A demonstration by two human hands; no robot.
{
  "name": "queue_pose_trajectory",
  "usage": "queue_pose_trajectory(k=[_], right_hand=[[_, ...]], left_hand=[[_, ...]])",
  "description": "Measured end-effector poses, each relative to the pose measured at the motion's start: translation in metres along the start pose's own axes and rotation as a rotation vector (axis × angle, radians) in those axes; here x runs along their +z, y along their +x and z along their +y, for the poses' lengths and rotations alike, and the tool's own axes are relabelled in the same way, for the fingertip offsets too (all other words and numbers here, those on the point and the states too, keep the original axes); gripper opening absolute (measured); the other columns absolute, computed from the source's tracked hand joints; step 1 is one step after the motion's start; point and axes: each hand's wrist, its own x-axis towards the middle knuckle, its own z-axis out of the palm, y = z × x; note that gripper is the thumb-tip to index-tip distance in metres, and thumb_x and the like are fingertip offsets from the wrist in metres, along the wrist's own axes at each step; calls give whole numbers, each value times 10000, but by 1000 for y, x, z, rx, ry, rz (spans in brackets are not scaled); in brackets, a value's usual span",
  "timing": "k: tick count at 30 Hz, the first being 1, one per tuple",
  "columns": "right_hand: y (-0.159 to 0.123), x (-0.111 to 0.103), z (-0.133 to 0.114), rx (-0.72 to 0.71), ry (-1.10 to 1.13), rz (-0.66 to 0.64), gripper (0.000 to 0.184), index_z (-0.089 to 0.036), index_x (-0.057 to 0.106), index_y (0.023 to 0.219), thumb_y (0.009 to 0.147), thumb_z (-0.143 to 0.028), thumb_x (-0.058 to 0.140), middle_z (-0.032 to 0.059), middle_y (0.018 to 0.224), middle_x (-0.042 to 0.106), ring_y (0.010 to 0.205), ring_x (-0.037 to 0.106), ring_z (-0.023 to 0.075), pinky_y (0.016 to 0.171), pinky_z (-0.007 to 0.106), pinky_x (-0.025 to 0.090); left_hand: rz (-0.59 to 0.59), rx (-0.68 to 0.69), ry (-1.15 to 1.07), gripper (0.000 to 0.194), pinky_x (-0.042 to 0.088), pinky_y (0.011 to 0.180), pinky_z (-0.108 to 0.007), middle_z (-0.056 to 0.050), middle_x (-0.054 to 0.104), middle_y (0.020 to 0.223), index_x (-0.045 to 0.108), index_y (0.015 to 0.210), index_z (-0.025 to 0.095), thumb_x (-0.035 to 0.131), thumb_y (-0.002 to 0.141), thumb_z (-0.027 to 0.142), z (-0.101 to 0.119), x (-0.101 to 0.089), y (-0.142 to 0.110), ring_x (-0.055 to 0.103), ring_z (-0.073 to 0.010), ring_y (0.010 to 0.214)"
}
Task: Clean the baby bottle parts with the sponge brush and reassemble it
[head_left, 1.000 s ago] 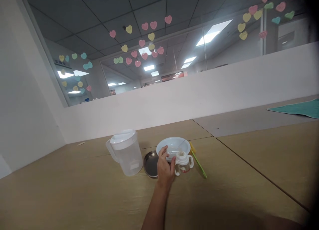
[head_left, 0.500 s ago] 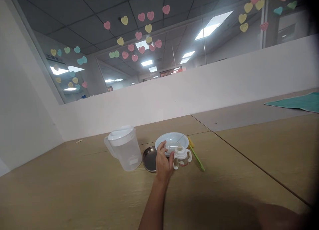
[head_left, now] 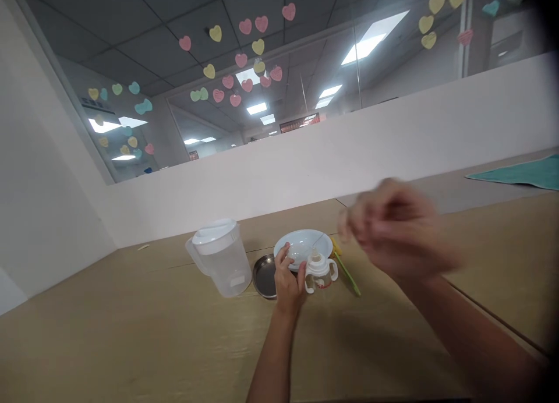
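The counter (head_left: 174,333) ran below a pale wall, with a teal cloth (head_left: 524,172) near its far right edge. The lidded clear pitcher (head_left: 227,266) stood upright at the left, and the white bowl (head_left: 290,240) sat to its right. Of the two hands, well apart from each other, the right hand (head_left: 397,231) was raised over the counter, its fingers blurred, so it was impossible to tell whether they were closed on anything. The left hand (head_left: 288,286) was beside the bottle, thumb and fingers spread around a gap that might have held something clear. The round dark pan (head_left: 263,278) lay partly behind that hand, and the small two-handled bottle (head_left: 322,273) stood upright on the counter in front of the bowl, close to the left thumb. A green-handled brush (head_left: 348,275) lay just beyond its right handle. The likeliest trouble was the bottle tipping or sliding into the bowl, from a fast right-hand sweep or a nudge of the left thumb; a wrist catching the brush could also shift it. No brand could be read: the pitcher's pale label (head_left: 237,281) and the bottle's red print (head_left: 324,286) were too small.
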Motion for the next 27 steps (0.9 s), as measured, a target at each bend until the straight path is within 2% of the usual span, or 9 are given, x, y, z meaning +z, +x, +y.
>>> queue_pose_trajectory(k=[3,6,9,15,18,20,22,25,27], right_hand=[[2,11,52,-3,-279,-86,68,-209,484,667,728,-185,502,-18,605,496,503,435,111,481,257,352],[-15,3,101,9,-626,-70,56,-197,479,645,668,-146,473,-17,601,481,524,415,118,513,260,320],[-36,-9,128,22,-750,-42,55,-202,448,636,676,-165,444,-16,599,461,546,442,131,524,258,316],[-67,-9,142,0,-914,-96,93,-204,537,783,744,-235,458,23,741,536,616,530,172,577,287,382],[-73,-4,142,-100,-893,-164,264,-194,541,991,744,-249,468,92,989,581,847,572,239,737,360,426],[-74,-1,143,-172,-874,-225,384,-187,499,1129,754,-263,463,124,1155,553,1017,535,283,883,445,380],[-76,2,144,-212,-862,-298,455,-191,454,1218,770,-268,456,121,1229,538,1116,493,300,989,516,281],[-78,4,148,-243,-837,-368,492,-193,426,1270,784,-269,462,104,1205,579,1181,462,300,1055,564,155],[-79,4,151,-254,-818,-358,494,-186,429,1273,787,-266,474,103,1166,608,1179,473,294,1065,566,140]], left_hand=[[-5,-8,26,233,469,921,-467,-179,471,1275,390,1020,199,537,845,154,1,-2,0,481,-239,1203],[27,23,33,263,471,915,-476,-178,487,1262,396,1032,200,558,831,148,1,-4,1,484,-249,1201],[54,57,23,273,482,905,-469,-182,485,1262,399,1028,194,558,821,116,0,-5,2,477,-255,1213],[79,103,14,294,515,878,-439,-164,494,1239,397,1038,202,573,816,123,2,-5,4,495,-247,1203],[81,129,9,304,525,875,-437,-169,487,1248,399,1041,198,589,812,136,4,-5,5,498,-248,1199],[67,146,26,285,533,866,-429,-173,489,1248,412,1029,195,595,814,153,5,-5,5,509,-248,1187],[42,168,46,254,542,854,-413,-174,496,1243,424,1014,192,591,823,175,6,-4,5,516,-246,1180],[1,203,50,226,538,869,-403,-172,488,1260,420,1028,190,558,849,189,7,-4,5,498,-240,1203],[-21,232,56,216,533,878,-398,-175,469,1286,420,1058,185,524,869,189,7,-3,5,481,-241,1222]])
